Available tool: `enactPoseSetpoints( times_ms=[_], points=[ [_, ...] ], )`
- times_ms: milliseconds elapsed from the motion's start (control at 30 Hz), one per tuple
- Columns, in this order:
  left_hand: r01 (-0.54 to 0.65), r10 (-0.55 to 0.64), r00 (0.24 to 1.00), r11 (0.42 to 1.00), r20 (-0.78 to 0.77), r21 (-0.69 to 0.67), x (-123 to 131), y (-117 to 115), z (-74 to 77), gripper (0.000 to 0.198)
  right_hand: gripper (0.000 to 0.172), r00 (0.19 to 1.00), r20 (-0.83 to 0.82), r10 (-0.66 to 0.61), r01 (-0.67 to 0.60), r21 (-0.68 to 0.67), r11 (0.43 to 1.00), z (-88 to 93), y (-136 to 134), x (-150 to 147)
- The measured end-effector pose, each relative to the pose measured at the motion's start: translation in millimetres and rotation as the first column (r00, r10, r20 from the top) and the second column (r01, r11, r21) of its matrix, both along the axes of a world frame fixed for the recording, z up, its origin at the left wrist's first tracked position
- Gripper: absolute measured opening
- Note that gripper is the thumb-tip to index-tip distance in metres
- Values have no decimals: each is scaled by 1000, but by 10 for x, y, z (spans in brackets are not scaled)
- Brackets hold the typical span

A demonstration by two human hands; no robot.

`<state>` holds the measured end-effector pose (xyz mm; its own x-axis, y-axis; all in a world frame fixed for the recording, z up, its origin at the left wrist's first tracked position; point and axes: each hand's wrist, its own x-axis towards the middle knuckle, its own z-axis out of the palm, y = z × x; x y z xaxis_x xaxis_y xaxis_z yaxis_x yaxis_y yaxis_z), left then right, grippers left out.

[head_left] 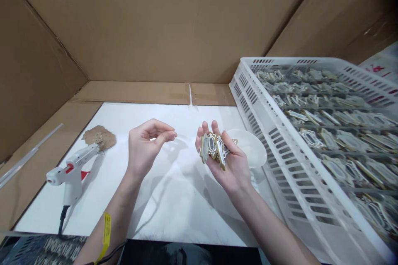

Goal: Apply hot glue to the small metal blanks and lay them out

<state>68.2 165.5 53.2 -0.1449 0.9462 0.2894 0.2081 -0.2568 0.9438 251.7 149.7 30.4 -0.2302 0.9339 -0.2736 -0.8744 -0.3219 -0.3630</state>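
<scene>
My right hand (231,165) is turned palm up over the white table, its fingers curled around several small ornate plaques (214,147). These are flat pieces with gold-brown edges, white scrollwork and greyish oval centres. To the left, my left hand (147,143) hovers with thumb and fingertips pinched together. Whatever lies between those fingertips, if anything, is too small to make out. Behind my right hand sits a round white dish (253,149), partly covered by it. A white glue gun (73,174) with a red trigger stands at the left, apart from both hands.
A large white plastic crate (273,145) on the right holds rows of similar plaques. The glue gun's nozzle rests by a brown lump (99,136). Glue sticks (31,155) lie on cardboard at left. Cardboard walls (174,25) enclose the white tabletop (180,198).
</scene>
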Motion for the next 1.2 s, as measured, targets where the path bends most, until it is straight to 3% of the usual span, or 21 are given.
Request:
enactPoseSetpoints(
  times_ms=[200,333,500,567,667,733,800,1067,1200],
  points=[
    [-65,67,997,997,-39,49,-61,28,25,9,20,1000,-4,-14,14,-7,1000,23,1,1],
    [-224,225,974,968,8,116,-136,99,-1,5,19,1000,14,-28,28,2,1000,34,0,-4],
    [-396,394,918,912,39,105,-256,190,-35,4,19,999,-6,-38,38,-9,999,47,-6,-16],
    [-325,324,946,941,26,94,-247,183,-23,4,19,999,-2,-32,32,9,999,43,-8,-13],
    [37,-38,999,999,-16,-30,-144,118,5,7,18,999,15,-28,28,24,999,32,-6,-5],
    [262,-260,965,954,30,-144,-50,64,14,8,18,999,26,-36,35,25,999,26,-4,-1],
    [393,-378,919,899,113,-193,27,24,15,8,18,998,42,-47,45,29,999,23,-4,0],
    [582,-545,813,756,202,-301,139,-22,6,12,18,992,104,-74,67,74,995,16,-32,-25],
    [537,-502,843,767,193,-352,205,-51,-32,10,18,985,137,-100,89,87,992,20,-44,-47]
  ],
)
